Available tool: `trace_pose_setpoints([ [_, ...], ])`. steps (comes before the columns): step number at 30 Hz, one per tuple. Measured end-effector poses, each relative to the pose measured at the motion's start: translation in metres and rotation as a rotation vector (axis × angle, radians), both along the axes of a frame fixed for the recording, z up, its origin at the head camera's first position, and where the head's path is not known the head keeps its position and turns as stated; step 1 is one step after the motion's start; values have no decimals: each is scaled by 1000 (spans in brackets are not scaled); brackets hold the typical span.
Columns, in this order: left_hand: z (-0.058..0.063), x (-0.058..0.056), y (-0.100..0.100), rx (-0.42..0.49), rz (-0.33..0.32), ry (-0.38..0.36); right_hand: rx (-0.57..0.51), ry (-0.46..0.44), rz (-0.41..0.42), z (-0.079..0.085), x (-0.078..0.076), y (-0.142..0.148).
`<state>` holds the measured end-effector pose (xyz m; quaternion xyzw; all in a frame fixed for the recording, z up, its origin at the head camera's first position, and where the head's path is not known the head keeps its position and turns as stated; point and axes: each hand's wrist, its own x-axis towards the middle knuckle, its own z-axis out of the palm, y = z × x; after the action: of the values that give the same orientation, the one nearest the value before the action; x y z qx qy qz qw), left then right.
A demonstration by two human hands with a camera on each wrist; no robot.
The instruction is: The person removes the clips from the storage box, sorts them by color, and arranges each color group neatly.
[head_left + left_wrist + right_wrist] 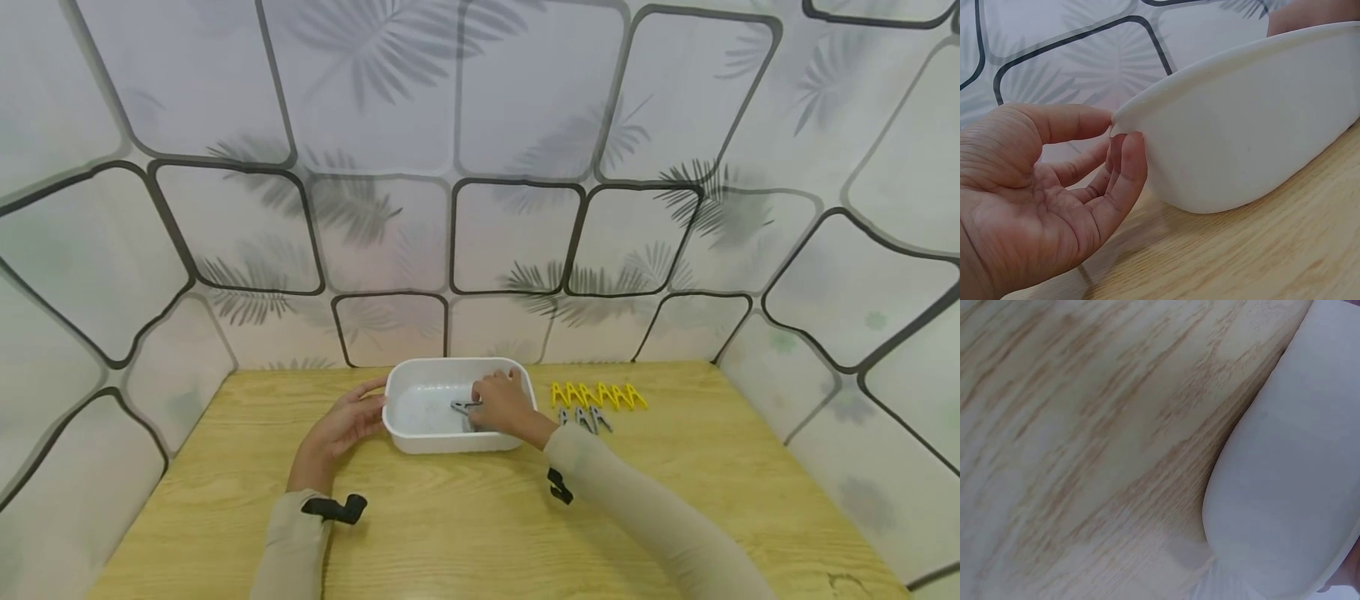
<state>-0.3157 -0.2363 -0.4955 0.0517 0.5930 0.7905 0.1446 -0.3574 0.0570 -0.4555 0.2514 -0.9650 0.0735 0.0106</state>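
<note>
A white plastic basin point(420, 444) stands on the wooden table. My left hand point(347, 429) holds its left end; in the left wrist view the bent fingers and thumb of that hand point(1041, 181) meet the basin's rim point(1166, 84). My right hand point(504, 404) reaches down inside the right part of the basin. A grey clothespin point(461, 407) sticks out to the left from between its fingers. More grey shows below that hand, mostly hidden. From the right wrist only the basin's outer wall point(1285, 462) and a sliver of hand are visible.
Right of the basin, several yellow clothespins point(600, 395) lie in a row. Nearer to me is a shorter row of 3 grey clothespins point(583, 419). A patterned wall point(390, 333) closes off the back of the wooden table point(435, 525).
</note>
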Motion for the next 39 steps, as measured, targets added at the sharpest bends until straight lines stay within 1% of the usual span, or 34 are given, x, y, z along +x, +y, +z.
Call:
trace_pose_setpoints([
  [10, 0, -1, 1, 21, -11, 2, -6, 21, 6, 0, 0, 1],
  [13, 0, 0, 1, 16, -18, 4, -12, 43, 9, 1, 2, 1],
  [17, 0, 0, 0, 13, -20, 7, -49, 152, 33, 0, 4, 2],
  [20, 0, 0, 0, 10, -13, 3, -88, 268, 55, 0, 5, 3],
  [25, 0, 0, -1, -1, -10, 3, -172, 395, 92, -1, 7, 5],
  [29, 0, 1, -1, 1, -10, -1, -255, 473, 143, -2, 8, 8],
  [32, 0, 1, -1, 0, -13, -5, -299, 525, 180, -2, 10, 13],
  [35, 1, 2, -1, -1, -14, -5, -325, 552, 200, -1, 11, 21],
  [39, 2, 1, -1, -3, -14, 0, -345, 571, 199, 4, 10, 33],
])
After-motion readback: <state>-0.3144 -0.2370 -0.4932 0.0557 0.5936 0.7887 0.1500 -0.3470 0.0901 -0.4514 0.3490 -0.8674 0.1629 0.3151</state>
